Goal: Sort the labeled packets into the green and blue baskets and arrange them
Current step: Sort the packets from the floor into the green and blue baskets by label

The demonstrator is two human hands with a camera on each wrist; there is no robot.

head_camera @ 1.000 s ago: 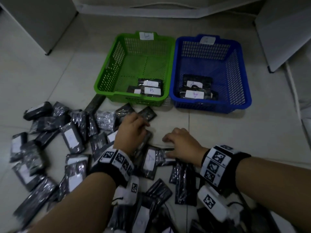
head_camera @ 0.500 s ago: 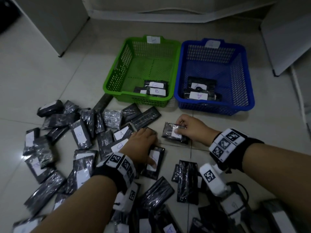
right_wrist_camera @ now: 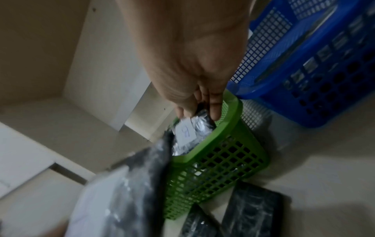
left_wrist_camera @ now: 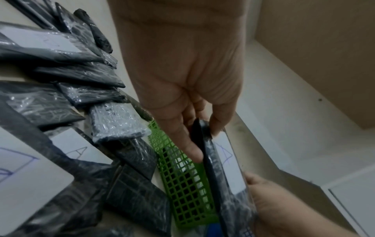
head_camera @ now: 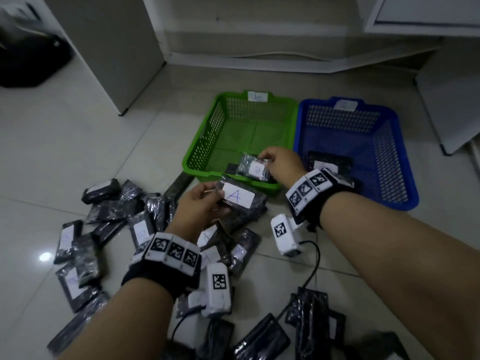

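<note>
Now the right hand (head_camera: 281,166) pinches the B packet (head_camera: 253,168) over the green basket (head_camera: 205,141): lower it flat onto the packets beneath that grip. Left hand (head_camera: 200,206) pinches the A packet (head_camera: 240,201), bound for the blue basket (head_camera: 389,141).

two baskets, one green (head_camera: 200,162) and one blue (head_camera: 405,183); two hands; many packets, too jumbled to count.

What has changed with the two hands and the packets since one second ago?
The right hand picked up a small black plastic-wrapped packet labelled B from the floor and carried it over the green plastic basket. The left hand lifted a larger black packet labelled A off the pile. Both baskets, including the blue plastic basket, kept their earlier packets.
</note>
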